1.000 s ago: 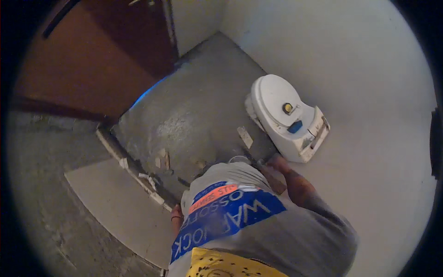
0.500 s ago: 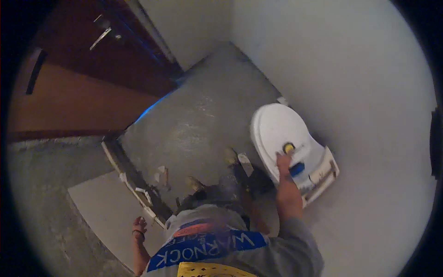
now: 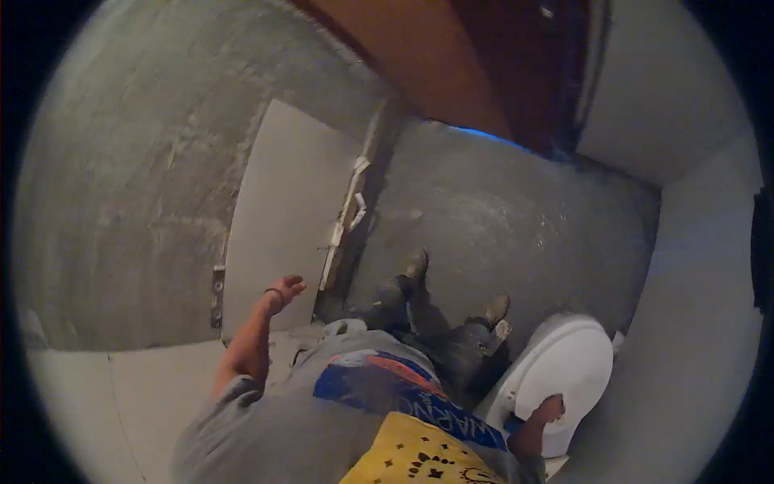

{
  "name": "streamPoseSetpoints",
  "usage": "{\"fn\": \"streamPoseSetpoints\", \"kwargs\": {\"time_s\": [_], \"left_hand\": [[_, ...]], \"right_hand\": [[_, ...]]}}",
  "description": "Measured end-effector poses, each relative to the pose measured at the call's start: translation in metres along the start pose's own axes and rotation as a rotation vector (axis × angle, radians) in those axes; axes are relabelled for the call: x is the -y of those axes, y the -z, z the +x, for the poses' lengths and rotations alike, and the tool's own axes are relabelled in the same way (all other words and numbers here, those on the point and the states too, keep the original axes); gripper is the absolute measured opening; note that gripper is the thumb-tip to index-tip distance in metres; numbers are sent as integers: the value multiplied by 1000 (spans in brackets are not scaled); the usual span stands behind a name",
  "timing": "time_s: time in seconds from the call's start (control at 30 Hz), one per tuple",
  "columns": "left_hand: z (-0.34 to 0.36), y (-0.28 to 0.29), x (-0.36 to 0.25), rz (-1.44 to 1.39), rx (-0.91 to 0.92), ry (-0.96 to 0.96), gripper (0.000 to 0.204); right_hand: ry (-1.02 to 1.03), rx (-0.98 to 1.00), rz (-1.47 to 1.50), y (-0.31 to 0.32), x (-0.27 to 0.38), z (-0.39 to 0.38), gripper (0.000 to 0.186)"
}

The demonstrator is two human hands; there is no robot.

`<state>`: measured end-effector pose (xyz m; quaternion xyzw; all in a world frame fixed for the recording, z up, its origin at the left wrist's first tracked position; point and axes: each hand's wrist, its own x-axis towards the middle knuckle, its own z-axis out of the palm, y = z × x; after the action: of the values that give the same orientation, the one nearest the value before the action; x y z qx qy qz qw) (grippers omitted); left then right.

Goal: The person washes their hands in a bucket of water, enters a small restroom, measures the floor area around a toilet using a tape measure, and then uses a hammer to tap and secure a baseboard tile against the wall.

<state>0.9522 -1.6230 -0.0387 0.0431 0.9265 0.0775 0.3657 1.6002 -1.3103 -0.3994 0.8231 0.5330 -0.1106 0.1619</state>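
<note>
At the lower right a white toilet (image 3: 568, 363) stands with its lid down. My right hand (image 3: 550, 410) is over the lid with its fingers drawn together. What they hold, if anything, is hidden. A small blue item (image 3: 513, 424) shows beside my right forearm. My left hand (image 3: 287, 287) hangs in the air on the left, fingers apart and nothing in them, above a pale board (image 3: 278, 218) and next to a white-flecked wall edge.
A strip of broken wall edging (image 3: 347, 218) runs between the board and the grey floor (image 3: 476, 210). A red-brown door (image 3: 459, 64) stands at the far side. Pale walls (image 3: 685, 258) rise on the right. Both my shoes (image 3: 497, 309) are left of the toilet.
My view has swung left, so the toilet now sits lower in the picture. The yellow round thing at my right hand no longer shows. My left arm has come up and forward.
</note>
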Motion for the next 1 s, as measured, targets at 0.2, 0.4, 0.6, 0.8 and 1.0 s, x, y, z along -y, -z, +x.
{"fn": "streamPoseSetpoints", "kwargs": {"time_s": [0.2,0.4,0.6,0.8,1.0], "left_hand": [[7,-57,-33,-151,2,-291,52],[6,-87,-80,-381,146,-645,53],[7,-71,-87,-787,231,-689,63],[4,-44,-45,-1951,361,-557,59],[-20,-57,-19,-2378,-209,-472,46]], "right_hand": [[114,111,736,139,62,-61,35],[818,481,1064,257,230,-171,44],[1543,887,766,325,375,-347,58],[1918,1141,263,319,454,-485,80],[2381,1185,-264,274,494,-544,55]]}}
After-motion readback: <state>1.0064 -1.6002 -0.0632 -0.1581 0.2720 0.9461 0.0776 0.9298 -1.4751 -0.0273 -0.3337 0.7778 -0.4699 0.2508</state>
